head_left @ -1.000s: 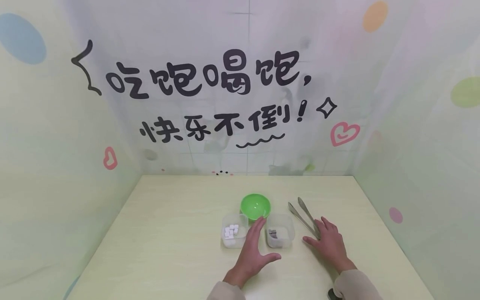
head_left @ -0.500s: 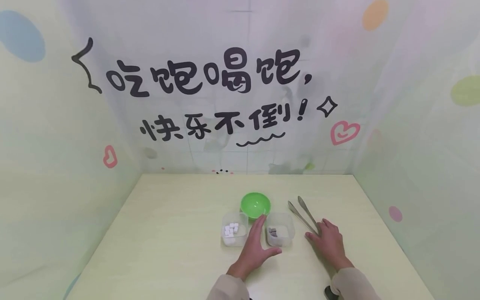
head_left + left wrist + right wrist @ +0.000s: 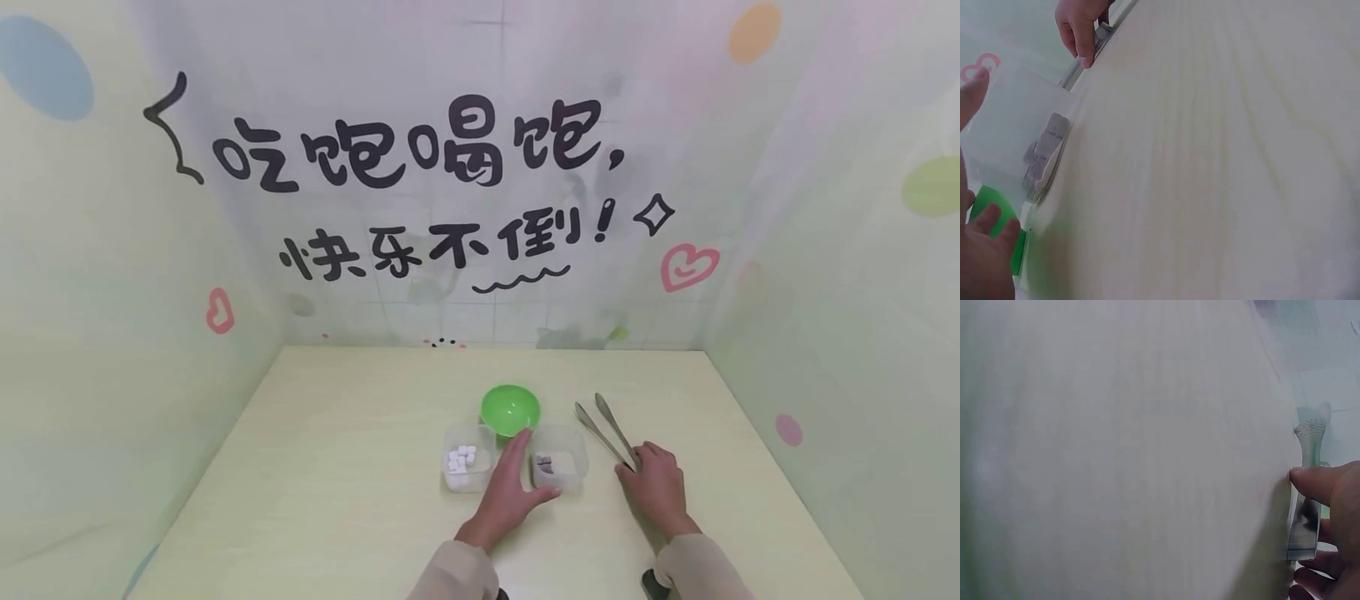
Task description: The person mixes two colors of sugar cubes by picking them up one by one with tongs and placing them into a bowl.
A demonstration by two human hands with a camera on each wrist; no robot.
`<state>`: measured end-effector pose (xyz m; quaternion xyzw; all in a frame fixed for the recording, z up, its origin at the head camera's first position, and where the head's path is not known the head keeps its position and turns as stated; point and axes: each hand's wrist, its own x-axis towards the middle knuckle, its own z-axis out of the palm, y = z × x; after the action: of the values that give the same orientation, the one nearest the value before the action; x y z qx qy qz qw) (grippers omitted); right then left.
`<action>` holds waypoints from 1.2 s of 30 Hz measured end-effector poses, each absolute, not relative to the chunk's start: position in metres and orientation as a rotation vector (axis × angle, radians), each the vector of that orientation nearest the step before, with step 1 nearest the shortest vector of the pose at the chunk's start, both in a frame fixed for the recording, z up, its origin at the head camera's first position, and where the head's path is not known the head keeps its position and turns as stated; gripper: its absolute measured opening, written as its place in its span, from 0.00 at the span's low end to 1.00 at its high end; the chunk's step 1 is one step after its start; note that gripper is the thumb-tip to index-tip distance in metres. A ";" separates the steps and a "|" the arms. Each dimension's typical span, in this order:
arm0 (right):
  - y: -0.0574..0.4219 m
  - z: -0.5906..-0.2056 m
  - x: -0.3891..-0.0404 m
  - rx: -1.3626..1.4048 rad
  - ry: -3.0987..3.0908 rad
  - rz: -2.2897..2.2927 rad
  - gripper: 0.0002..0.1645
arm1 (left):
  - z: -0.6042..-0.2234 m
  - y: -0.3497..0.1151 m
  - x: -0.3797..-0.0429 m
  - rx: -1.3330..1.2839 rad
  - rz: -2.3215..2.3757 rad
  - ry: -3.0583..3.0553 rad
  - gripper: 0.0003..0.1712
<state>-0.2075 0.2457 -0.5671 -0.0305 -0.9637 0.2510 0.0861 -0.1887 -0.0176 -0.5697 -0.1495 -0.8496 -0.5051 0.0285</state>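
Note:
My left hand [image 3: 508,498] stands with its fingers straight and thumb spread, between two clear plastic containers. The left container [image 3: 468,485] has several white cubes [image 3: 461,458] in it. Inside the right container [image 3: 567,479] lie grey cubes [image 3: 544,465], also visible through its wall in the left wrist view. Just beyond my fingertips is a green bowl [image 3: 510,407]. My right hand [image 3: 660,490] pinches metal tongs [image 3: 617,429] near the middle, their two arms spread and tips pointing away. In the right wrist view the thumb lies on one side of the tongs [image 3: 1303,544], fingers on the other.
The pale wooden table [image 3: 337,467] reaches back to a printed fabric wall [image 3: 420,317] with dark lettering. Fabric side walls [image 3: 810,350] border it left and right. Both sleeves come in from the front edge.
The fingers and thumb of my right hand have drawn in around the tongs, with the hand shifting slightly. My left hand, the containers and the bowl stay nearly where they were.

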 end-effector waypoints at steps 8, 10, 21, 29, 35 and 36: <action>0.243 -0.563 -0.207 -0.169 -2.851 0.788 0.20 | -0.567 -0.017 -0.194 -0.477 -1.535 -2.635 0.59; 0.244 -0.563 -0.207 -0.180 -2.841 0.810 0.20 | -0.566 -0.015 -0.195 -0.475 -1.525 -2.643 0.58; 0.248 -0.561 -0.204 -0.264 -2.792 1.003 0.22 | -0.562 -0.009 -0.200 -0.440 -1.550 -2.635 0.57; 0.249 -0.554 -0.195 -0.290 -2.754 1.087 0.20 | -0.561 -0.009 -0.201 -0.446 -1.579 -2.623 0.58; 0.249 -0.552 -0.193 -0.271 -2.718 1.122 0.19 | -0.563 -0.010 -0.201 -0.423 -1.596 -2.631 0.58; 0.249 -0.552 -0.194 -0.265 -2.716 1.121 0.18 | -0.563 -0.010 -0.201 -0.423 -1.598 -2.631 0.58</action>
<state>-0.1935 0.2492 -0.5517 -0.0895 -0.9164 0.3783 0.0957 -0.2013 -0.0097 -0.5634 -0.1360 -0.8466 -0.5142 0.0173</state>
